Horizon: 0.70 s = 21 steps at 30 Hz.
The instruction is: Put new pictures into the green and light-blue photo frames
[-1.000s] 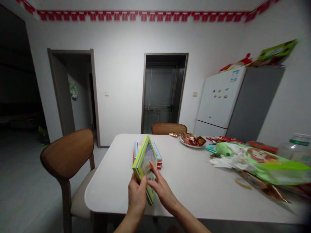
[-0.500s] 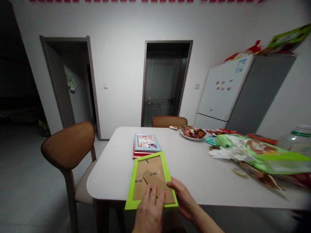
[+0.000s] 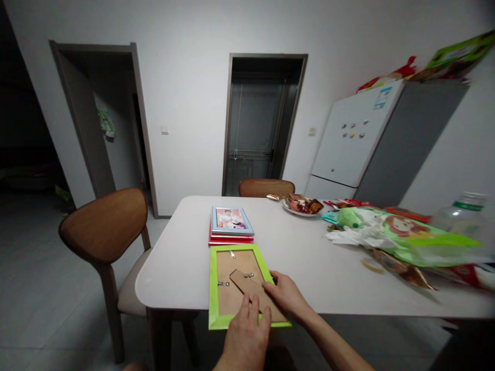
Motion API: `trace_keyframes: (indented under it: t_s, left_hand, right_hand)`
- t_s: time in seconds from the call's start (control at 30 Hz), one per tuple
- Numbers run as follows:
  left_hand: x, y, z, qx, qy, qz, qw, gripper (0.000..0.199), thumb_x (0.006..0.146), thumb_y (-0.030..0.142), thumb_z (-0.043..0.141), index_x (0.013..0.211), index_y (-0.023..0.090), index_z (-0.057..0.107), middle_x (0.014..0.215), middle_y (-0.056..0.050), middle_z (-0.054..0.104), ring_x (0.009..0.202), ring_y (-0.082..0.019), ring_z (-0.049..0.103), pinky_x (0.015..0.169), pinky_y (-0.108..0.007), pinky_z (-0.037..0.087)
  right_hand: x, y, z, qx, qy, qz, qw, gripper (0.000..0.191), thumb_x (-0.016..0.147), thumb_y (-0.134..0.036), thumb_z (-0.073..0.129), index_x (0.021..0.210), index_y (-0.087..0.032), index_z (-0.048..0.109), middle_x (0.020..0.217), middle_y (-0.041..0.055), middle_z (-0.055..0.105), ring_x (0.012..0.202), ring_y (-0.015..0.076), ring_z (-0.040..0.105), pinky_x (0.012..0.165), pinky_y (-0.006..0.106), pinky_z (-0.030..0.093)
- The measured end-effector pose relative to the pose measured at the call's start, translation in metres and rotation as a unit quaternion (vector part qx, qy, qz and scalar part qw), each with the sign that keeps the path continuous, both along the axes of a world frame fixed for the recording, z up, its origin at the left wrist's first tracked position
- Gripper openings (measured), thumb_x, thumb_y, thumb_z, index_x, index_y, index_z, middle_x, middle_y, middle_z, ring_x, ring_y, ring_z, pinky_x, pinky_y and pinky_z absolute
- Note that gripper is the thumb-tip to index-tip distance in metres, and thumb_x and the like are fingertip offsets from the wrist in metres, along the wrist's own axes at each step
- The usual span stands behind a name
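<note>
A green photo frame lies back side up at the table's near edge, its brown backing showing metal clips and a slanted stand leg. My left hand rests on the lower part of the backing, fingers spread over the foot of the stand leg. At the frame's right edge, my right hand grips the border, thumb side on top and the other fingers partly hidden. Just beyond the green frame, a blue photo frame with a picture lies face up on red frames.
On the white table, a plate of snacks stands towards the back. Plastic packaging, wrappers and a clear jar crowd the right side. Wooden chairs stand at the left and the far side.
The green frame has turned slightly and moved a little to the right, with both hands still on it. The whole view has shifted a little.
</note>
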<state>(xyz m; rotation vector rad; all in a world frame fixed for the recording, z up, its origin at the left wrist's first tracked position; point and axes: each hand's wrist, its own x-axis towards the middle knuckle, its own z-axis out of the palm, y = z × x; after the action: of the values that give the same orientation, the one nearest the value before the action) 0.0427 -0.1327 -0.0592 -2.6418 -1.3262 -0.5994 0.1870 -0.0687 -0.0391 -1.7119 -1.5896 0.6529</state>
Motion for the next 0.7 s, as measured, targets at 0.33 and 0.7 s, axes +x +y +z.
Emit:
trace_keyframes:
  t_s: [0.33, 0.7]
  left_hand:
    - [-0.057, 0.003, 0.012, -0.041, -0.065, -0.003, 0.997, 0.051, 0.064, 0.013, 0.059, 0.113, 0.014, 0.045, 0.122, -0.015, 0.047, 0.113, -0.028, 0.041, 0.093, -0.049, 0.035]
    - [-0.082, 0.009, 0.005, -0.109, -0.195, -0.004, 0.975, 0.026, 0.061, 0.012, 0.062, 0.084, 0.018, 0.053, 0.115, -0.010, 0.054, 0.113, -0.024, 0.042, 0.092, -0.041, 0.040]
  right_hand:
    - [-0.002, -0.002, 0.001, 0.022, -0.210, 0.011, 0.977, 0.027, 0.067, -0.020, 0.043, 0.084, -0.011, 0.061, 0.082, 0.0125, 0.063, 0.075, 0.0203, 0.057, 0.068, 0.027, 0.039]
    - [-0.047, -0.021, 0.013, 0.122, -0.188, 0.240, 0.944, 0.015, 0.062, -0.026, 0.062, 0.076, -0.026, 0.066, 0.094, 0.0028, 0.056, 0.090, 0.0185, 0.048, 0.080, 0.031, 0.035]
